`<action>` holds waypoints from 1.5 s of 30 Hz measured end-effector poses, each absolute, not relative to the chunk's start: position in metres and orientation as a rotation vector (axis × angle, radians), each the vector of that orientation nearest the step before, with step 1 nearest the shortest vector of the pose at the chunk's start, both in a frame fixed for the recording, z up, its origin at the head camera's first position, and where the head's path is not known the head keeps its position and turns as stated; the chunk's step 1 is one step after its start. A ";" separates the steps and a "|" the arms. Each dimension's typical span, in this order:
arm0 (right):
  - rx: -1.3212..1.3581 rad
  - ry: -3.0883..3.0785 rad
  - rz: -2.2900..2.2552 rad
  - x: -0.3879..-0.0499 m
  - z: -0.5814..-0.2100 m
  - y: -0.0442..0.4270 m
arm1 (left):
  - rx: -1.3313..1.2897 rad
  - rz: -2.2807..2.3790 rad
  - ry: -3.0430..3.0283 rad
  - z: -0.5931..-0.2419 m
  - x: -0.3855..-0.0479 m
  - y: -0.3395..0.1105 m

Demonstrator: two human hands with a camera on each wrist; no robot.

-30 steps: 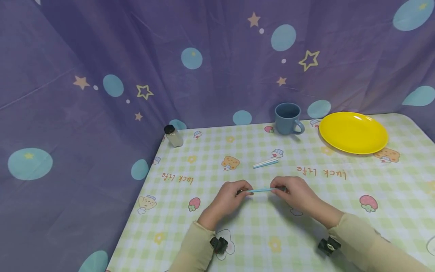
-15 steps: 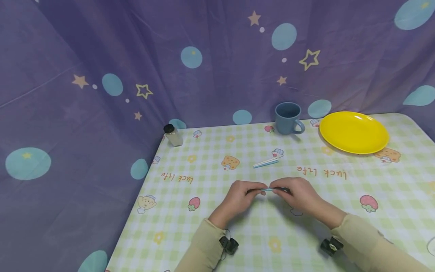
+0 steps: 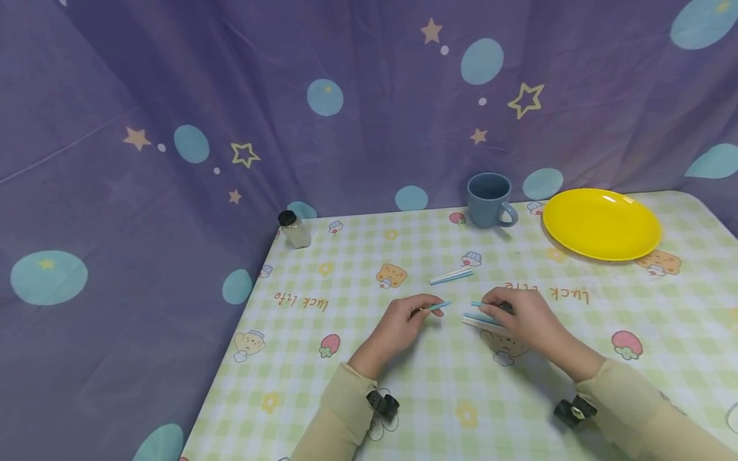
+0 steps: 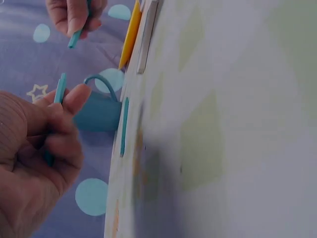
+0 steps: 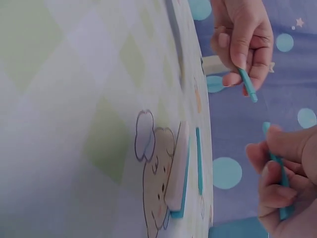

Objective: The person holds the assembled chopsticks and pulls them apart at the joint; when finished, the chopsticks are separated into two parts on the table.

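In the head view my left hand (image 3: 399, 326) pinches a slim teal stick (image 3: 441, 306), its free end pointing right. The right wrist view shows a narrower step at that stick's tip (image 5: 254, 97). My right hand (image 3: 521, 315) grips another slim teal stick (image 3: 477, 304), mostly covered by the fingers. The two sticks are apart, their ends facing each other over a small gap. On the cloth below my right hand lies a narrow white-and-blue piece (image 3: 480, 322), partly hidden by the hand. A similar white-and-blue piece (image 3: 451, 276) lies farther back.
A blue mug (image 3: 488, 200) stands at the back, with a yellow plate (image 3: 601, 224) to its right. A small jar with a black lid (image 3: 295, 230) is at the back left corner. A checked cloth (image 3: 357, 288) covers the table, and a purple curtain (image 3: 357, 153) hangs behind.
Earlier both hands held a teal stick between them and drew together. Now they have separated, each with its own teal stick. My right hand moved right and up, uncovering the nearer white-and-blue piece.
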State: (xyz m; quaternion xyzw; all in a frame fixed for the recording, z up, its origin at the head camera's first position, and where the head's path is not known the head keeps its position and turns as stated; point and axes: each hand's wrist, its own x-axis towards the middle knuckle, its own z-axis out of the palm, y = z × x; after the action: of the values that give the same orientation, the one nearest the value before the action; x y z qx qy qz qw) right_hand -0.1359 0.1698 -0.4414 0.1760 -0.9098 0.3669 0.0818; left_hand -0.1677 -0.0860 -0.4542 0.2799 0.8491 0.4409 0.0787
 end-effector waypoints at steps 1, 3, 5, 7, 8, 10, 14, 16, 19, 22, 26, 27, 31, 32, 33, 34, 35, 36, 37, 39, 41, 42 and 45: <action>0.517 -2.730 1.109 -0.136 -0.441 0.172 | 0.823 1.321 2.523 -0.454 -0.169 -0.086; 0.513 -2.753 1.140 -0.136 -0.442 0.176 | 0.792 1.339 2.479 -0.454 -0.172 -0.086; 0.525 -2.769 1.151 -0.136 -0.442 0.180 | 0.767 1.356 2.457 -0.455 -0.177 -0.085; 0.533 -2.785 1.151 -0.137 -0.444 0.183 | 0.745 1.373 2.461 -0.456 -0.181 -0.082; 0.532 -2.792 1.149 -0.137 -0.445 0.184 | 0.723 1.377 2.474 -0.457 -0.183 -0.081; 0.515 -2.803 1.143 -0.139 -0.447 0.186 | 0.673 1.386 2.515 -0.458 -0.187 -0.077; 0.442 -2.811 1.138 -0.142 -0.453 0.187 | 0.516 1.395 2.625 -0.459 -0.193 -0.068; 0.388 -2.813 1.146 -0.143 -0.457 0.186 | 0.445 1.390 2.695 -0.461 -0.197 -0.063; 0.288 -2.819 1.182 -0.146 -0.464 0.183 | 0.329 1.384 2.770 -0.464 -0.203 -0.054; 0.184 -2.828 1.234 -0.149 -0.469 0.181 | 0.239 1.379 2.807 -0.465 -0.208 -0.047; 0.083 -2.870 1.287 -0.152 -0.474 0.177 | 0.182 1.328 2.847 -0.467 -0.215 -0.041; 0.072 -2.882 1.290 -0.152 -0.475 0.176 | 0.177 1.310 2.857 -0.467 -0.216 -0.040; 0.070 -2.899 1.268 -0.153 -0.477 0.173 | 0.162 1.226 2.888 -0.469 -0.222 -0.037; 0.078 -2.895 1.259 -0.153 -0.477 0.173 | 0.159 1.213 2.890 -0.469 -0.223 -0.036; 0.083 -2.896 1.250 -0.153 -0.477 0.172 | 0.158 1.203 2.892 -0.469 -0.225 -0.035; 0.088 -2.894 1.246 -0.153 -0.478 0.172 | 0.157 1.191 2.893 -0.470 -0.226 -0.035; 0.091 -2.896 1.243 -0.153 -0.478 0.172 | 0.157 1.181 2.896 -0.470 -0.227 -0.034; 0.095 -2.897 1.240 -0.153 -0.479 0.172 | 0.160 1.172 2.900 -0.470 -0.228 -0.033; 0.096 -2.900 1.240 -0.154 -0.479 0.172 | 0.164 1.162 2.906 -0.470 -0.228 -0.032; 0.097 -2.905 1.244 -0.154 -0.480 0.172 | 0.170 1.146 2.917 -0.470 -0.230 -0.030; 0.095 -2.912 1.248 -0.154 -0.480 0.172 | 0.161 1.130 2.919 -0.470 -0.232 -0.028; 0.094 -2.916 1.250 -0.153 -0.480 0.172 | 0.154 1.125 2.919 -0.471 -0.233 -0.027; 0.089 -2.935 1.247 -0.153 -0.479 0.172 | 0.133 1.097 2.924 -0.471 -0.235 -0.024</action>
State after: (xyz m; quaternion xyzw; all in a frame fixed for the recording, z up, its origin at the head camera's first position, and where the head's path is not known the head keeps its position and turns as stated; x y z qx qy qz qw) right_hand -0.1532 0.1722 -0.4789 0.0279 -0.9197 0.3909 -0.0243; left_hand -0.2348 -0.0243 -0.4713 0.0425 0.9354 0.3510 0.0077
